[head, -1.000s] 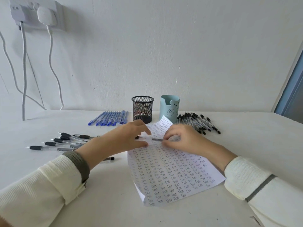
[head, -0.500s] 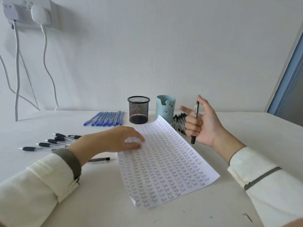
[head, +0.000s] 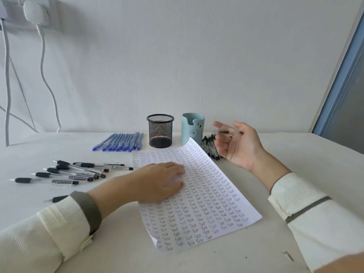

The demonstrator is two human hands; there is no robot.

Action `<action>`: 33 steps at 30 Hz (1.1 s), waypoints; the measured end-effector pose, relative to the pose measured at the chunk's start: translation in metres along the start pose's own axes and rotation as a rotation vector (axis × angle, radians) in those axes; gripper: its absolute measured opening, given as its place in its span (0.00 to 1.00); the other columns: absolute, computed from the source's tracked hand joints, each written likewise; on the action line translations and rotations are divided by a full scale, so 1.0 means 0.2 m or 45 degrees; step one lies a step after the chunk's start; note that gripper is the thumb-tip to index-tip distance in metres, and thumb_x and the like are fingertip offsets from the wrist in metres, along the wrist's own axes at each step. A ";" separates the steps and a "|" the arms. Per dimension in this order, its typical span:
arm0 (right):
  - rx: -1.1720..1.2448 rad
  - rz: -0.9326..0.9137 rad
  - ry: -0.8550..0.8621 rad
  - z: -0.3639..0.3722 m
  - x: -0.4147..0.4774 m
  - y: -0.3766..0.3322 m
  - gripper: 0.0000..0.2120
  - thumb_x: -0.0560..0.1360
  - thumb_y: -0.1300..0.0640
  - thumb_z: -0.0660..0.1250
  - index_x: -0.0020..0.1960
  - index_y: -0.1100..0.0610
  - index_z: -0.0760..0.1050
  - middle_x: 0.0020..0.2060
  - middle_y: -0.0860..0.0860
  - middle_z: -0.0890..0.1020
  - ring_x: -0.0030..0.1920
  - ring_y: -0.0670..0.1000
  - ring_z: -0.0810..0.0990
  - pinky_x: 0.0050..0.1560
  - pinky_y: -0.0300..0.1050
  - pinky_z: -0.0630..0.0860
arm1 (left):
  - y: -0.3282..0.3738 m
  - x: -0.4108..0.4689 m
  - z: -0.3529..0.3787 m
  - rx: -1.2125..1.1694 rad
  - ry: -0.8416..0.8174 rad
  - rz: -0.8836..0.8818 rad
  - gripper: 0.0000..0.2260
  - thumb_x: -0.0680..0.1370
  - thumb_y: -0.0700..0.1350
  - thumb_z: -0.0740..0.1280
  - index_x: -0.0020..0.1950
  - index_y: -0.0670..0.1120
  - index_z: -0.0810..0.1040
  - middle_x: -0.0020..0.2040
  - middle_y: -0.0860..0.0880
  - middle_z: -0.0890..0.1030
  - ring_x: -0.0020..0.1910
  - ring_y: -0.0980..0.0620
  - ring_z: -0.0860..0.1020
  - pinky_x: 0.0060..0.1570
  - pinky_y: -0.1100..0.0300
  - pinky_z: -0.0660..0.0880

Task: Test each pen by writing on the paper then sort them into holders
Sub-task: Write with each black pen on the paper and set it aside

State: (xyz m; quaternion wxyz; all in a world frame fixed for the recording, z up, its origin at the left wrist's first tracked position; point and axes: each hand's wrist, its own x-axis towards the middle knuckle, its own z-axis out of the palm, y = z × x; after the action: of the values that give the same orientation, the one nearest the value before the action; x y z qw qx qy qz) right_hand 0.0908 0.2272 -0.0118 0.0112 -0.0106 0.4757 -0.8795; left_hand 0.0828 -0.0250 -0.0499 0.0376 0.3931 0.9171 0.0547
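Left hand (head: 157,182) lay flat, fingers straight, pinning the paper (head: 206,203) to the surface (head: 295,154). Right hand (head: 240,146) hung raised beside the blue holder (head: 194,128), with a dark blurred streak, likely the pen (head: 224,132), across its fingers; whether it pinched it, I couldn't tell. Looked like the testing step. Next move: tip down onto a blank patch, and those were scarce.
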 end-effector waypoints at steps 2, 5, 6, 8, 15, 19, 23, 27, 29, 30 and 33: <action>-0.261 0.034 -0.010 0.01 -0.01 0.02 0.25 0.83 0.46 0.46 0.58 0.60 0.76 0.26 0.56 0.78 0.24 0.53 0.76 0.25 0.39 0.74 | 0.02 0.00 0.02 -0.003 0.028 -0.013 0.28 0.81 0.65 0.52 0.78 0.55 0.59 0.78 0.60 0.59 0.73 0.57 0.64 0.71 0.57 0.62; -0.924 -0.190 0.059 0.01 0.00 0.09 0.21 0.83 0.42 0.52 0.53 0.54 0.79 0.33 0.51 0.82 0.32 0.49 0.81 0.36 0.43 0.80 | 0.02 0.00 0.03 -0.019 0.031 -0.023 0.30 0.78 0.70 0.51 0.76 0.56 0.60 0.76 0.59 0.62 0.71 0.56 0.68 0.69 0.56 0.67; -1.235 -0.309 0.072 0.00 0.00 0.12 0.19 0.81 0.40 0.57 0.49 0.51 0.79 0.35 0.47 0.83 0.36 0.46 0.81 0.40 0.41 0.79 | 0.02 0.00 0.03 -0.023 0.031 -0.023 0.30 0.78 0.70 0.51 0.76 0.56 0.60 0.76 0.59 0.62 0.70 0.56 0.68 0.68 0.56 0.67; -1.725 -0.489 0.027 -0.05 -0.02 0.15 0.12 0.77 0.44 0.68 0.45 0.52 0.77 0.32 0.42 0.79 0.32 0.39 0.75 0.38 0.32 0.71 | 0.01 0.00 0.02 -0.024 0.031 -0.024 0.30 0.78 0.69 0.51 0.76 0.56 0.60 0.76 0.59 0.62 0.71 0.56 0.67 0.69 0.56 0.66; -1.774 -0.502 -0.046 -0.05 0.01 0.23 0.07 0.74 0.62 0.69 0.43 0.53 0.73 0.39 0.57 0.79 0.36 0.48 0.72 0.39 0.40 0.70 | -0.01 0.01 0.02 -0.063 0.065 -0.064 0.28 0.79 0.68 0.52 0.75 0.56 0.63 0.74 0.58 0.66 0.68 0.56 0.70 0.68 0.57 0.67; -1.779 -0.689 -0.031 -0.01 0.05 0.31 0.04 0.75 0.65 0.70 0.45 0.59 0.76 0.33 0.60 0.77 0.30 0.44 0.70 0.38 0.28 0.69 | -0.02 0.01 0.01 -0.053 0.029 -0.051 0.27 0.79 0.67 0.52 0.76 0.58 0.62 0.76 0.58 0.63 0.71 0.54 0.68 0.70 0.55 0.65; -1.793 -0.792 0.012 0.00 0.06 0.30 0.06 0.80 0.57 0.65 0.53 0.59 0.78 0.32 0.42 0.80 0.31 0.43 0.77 0.33 0.38 0.74 | -0.03 0.02 0.02 -0.057 0.000 -0.047 0.30 0.76 0.71 0.49 0.76 0.63 0.59 0.79 0.61 0.56 0.76 0.55 0.61 0.75 0.52 0.53; -1.398 -0.557 0.137 0.04 0.01 0.23 0.16 0.82 0.51 0.59 0.69 0.51 0.72 0.52 0.48 0.84 0.50 0.45 0.83 0.53 0.45 0.80 | -0.03 0.01 0.03 -0.061 0.011 -0.067 0.28 0.77 0.70 0.50 0.76 0.63 0.58 0.79 0.61 0.55 0.77 0.56 0.58 0.76 0.51 0.49; -1.190 -0.393 0.083 0.05 -0.03 0.20 0.13 0.81 0.56 0.63 0.64 0.55 0.77 0.51 0.51 0.85 0.50 0.46 0.84 0.55 0.44 0.80 | -0.02 0.01 0.03 -0.059 0.006 -0.067 0.28 0.77 0.70 0.50 0.76 0.64 0.58 0.79 0.61 0.55 0.77 0.55 0.58 0.76 0.51 0.49; -1.160 -0.315 0.033 0.05 -0.05 0.20 0.11 0.79 0.59 0.65 0.60 0.58 0.79 0.48 0.53 0.86 0.47 0.49 0.85 0.51 0.44 0.81 | -0.02 0.01 0.03 -0.056 0.004 -0.067 0.28 0.77 0.70 0.50 0.76 0.64 0.58 0.79 0.61 0.55 0.76 0.55 0.58 0.75 0.51 0.49; -1.261 -0.175 -0.030 0.02 -0.15 0.24 0.07 0.74 0.58 0.73 0.46 0.61 0.77 0.34 0.51 0.82 0.32 0.46 0.77 0.30 0.38 0.73 | -0.01 0.00 0.03 -0.050 -0.011 -0.076 0.28 0.77 0.70 0.49 0.76 0.64 0.58 0.79 0.61 0.55 0.76 0.55 0.59 0.75 0.51 0.49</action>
State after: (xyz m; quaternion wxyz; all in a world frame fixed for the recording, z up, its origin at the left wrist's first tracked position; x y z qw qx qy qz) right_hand 0.1218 0.1980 -0.0504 -0.0477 -0.0559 0.8341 -0.5466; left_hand 0.0812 -0.0260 -0.0553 0.0507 0.3649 0.9270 0.0698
